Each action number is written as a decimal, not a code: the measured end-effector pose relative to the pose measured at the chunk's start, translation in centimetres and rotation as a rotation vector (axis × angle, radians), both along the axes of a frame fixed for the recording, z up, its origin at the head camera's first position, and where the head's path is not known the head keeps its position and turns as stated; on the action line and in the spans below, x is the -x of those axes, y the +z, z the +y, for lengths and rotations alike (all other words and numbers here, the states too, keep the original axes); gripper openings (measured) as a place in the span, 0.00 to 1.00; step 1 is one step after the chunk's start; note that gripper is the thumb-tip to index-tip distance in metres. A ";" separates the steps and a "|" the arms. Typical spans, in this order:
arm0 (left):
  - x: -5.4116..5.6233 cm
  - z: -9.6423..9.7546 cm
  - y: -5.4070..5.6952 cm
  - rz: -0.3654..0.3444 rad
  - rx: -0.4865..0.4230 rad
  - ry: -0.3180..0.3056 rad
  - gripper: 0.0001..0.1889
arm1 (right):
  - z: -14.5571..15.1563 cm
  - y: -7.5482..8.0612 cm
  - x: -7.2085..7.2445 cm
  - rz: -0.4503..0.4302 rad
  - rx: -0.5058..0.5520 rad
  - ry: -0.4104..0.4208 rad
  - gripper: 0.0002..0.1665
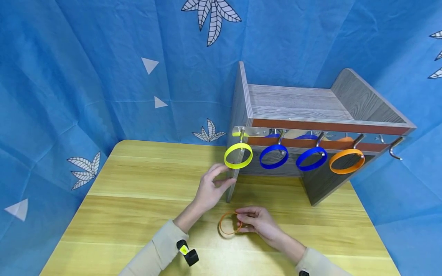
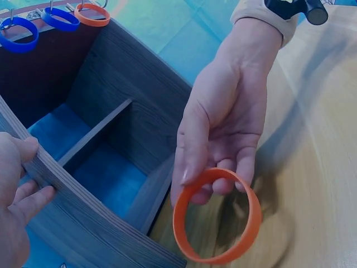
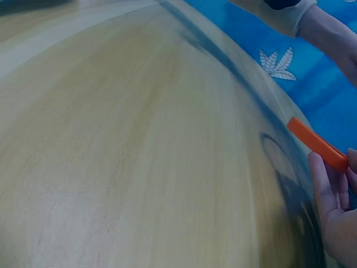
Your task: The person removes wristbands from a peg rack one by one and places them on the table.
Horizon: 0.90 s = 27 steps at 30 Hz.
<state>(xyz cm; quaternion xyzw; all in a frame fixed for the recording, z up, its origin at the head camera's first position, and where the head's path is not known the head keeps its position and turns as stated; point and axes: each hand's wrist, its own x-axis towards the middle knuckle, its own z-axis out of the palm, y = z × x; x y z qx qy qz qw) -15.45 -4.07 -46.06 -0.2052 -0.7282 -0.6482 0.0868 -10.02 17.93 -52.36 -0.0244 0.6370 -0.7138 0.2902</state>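
Observation:
My right hand (image 1: pixel 260 224) pinches an orange ring (image 1: pixel 220 226) at its edge, between thumb and fingers, above the table. The left wrist view shows this ring (image 2: pixel 254 223) close up; in the right wrist view it appears edge-on, an orange band (image 3: pixel 315 142). My left hand (image 1: pixel 210 188) grips the left side panel of a grey wood-grain shelf (image 1: pixel 245 96), thumb at its front edge. Along the shelf's front hang a yellow ring (image 1: pixel 226 160), two blue rings, one left (image 1: pixel 274 166) and one right (image 1: pixel 310 167), and another orange ring (image 1: pixel 347 170), each on a metal hook.
A further metal hook (image 1: pixel 395 149) sticks out at the rail's right end. The shelf stands on a light wooden table (image 1: pixel 138 184), towards its back right. A blue curtain (image 1: pixel 121 76) with leaf prints surrounds the table's back and sides.

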 end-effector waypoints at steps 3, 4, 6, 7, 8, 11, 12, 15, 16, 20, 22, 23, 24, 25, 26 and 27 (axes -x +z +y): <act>0.0 0.0 0.0 0.005 0.005 0.003 0.17 | -0.4 -0.3 -0.2 -0.004 -0.010 0.014 0.30; 0.0 0.0 0.1 0.005 0.008 0.004 0.17 | -0.5 -0.5 -0.3 -0.009 -0.013 0.020 0.29; -0.1 0.0 0.1 0.002 0.011 0.007 0.17 | -0.7 -0.8 -0.4 -0.019 -0.015 0.035 0.29; -0.1 0.0 0.1 0.001 0.015 0.010 0.17 | -0.7 -0.9 -0.5 -0.023 -0.016 0.044 0.29; -0.1 0.0 0.1 -0.004 0.015 0.010 0.18 | -0.8 -1.0 -0.5 -0.026 -0.013 0.050 0.29; 0.0 0.0 0.1 -0.007 0.016 0.009 0.18 | -0.9 -1.2 -0.6 -0.023 0.000 0.068 0.29; 0.0 0.0 0.1 -0.007 0.016 0.009 0.17 | -0.9 -1.3 -0.7 -0.019 0.002 0.073 0.29; 0.0 0.1 0.0 -0.003 0.015 0.008 0.17 | -0.9 -1.4 -0.7 -0.010 0.005 0.076 0.29; 0.0 0.1 0.1 -0.001 0.014 0.010 0.17 | -0.9 -1.4 -0.7 -0.007 0.001 0.075 0.29; 0.0 0.1 0.0 0.004 0.018 0.015 0.18 | -0.9 -1.4 -0.6 -0.004 -0.014 0.059 0.28; 0.0 0.1 0.0 0.004 0.022 0.017 0.18 | -1.0 -1.4 -0.6 -0.001 -0.027 0.054 0.28; 0.0 0.1 0.0 0.004 0.024 0.017 0.18 | -1.0 -1.4 -0.6 0.000 -0.034 0.052 0.28; 0.0 0.1 0.0 0.004 0.026 0.017 0.18 | -1.0 -1.3 -0.6 0.004 -0.044 0.050 0.28; 0.0 0.1 0.0 0.000 0.028 0.017 0.18 | -1.0 -1.3 -0.6 0.012 -0.057 0.051 0.27; 0.0 0.1 0.0 -0.002 0.029 0.017 0.18 | -1.0 -1.3 -0.6 0.021 -0.072 0.052 0.27; 0.0 0.1 0.0 -0.004 0.031 0.018 0.18 | -1.0 -1.3 -0.6 0.034 -0.087 0.055 0.26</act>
